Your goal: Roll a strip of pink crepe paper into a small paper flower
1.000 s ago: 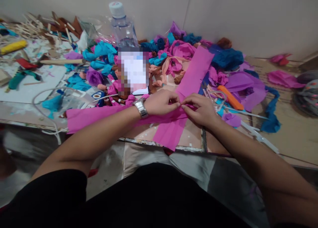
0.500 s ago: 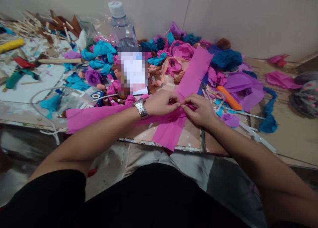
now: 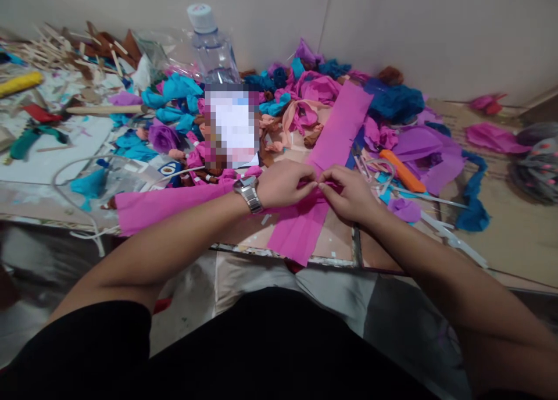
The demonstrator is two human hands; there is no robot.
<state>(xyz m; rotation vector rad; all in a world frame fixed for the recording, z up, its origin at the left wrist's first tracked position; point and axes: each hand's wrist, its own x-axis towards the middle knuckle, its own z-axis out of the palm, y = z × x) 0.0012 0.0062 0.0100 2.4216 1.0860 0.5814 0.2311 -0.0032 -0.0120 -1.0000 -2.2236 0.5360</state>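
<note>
My left hand point(image 3: 283, 185), with a metal watch point(image 3: 248, 193) on its wrist, pinches a long pink crepe paper strip point(image 3: 161, 205) that runs off to the left along the table edge. My right hand point(image 3: 349, 193) pinches the same strip right beside it, fingertips of both hands almost touching. Under the hands lies a second, wider pink crepe strip point(image 3: 340, 127), slanting from the near edge toward the back.
A water bottle point(image 3: 213, 45) stands at the back. Around it lie heaps of blue, purple and pink crepe scraps and a purple paper rose point(image 3: 163, 135). An orange-handled tool point(image 3: 403, 170) lies right of my hands. Wooden sticks point(image 3: 52, 42) are piled far left.
Both hands stay pinched on the pink strip in nearly the same spot; the fingertips have drawn slightly closer together. The view has shifted a little.
</note>
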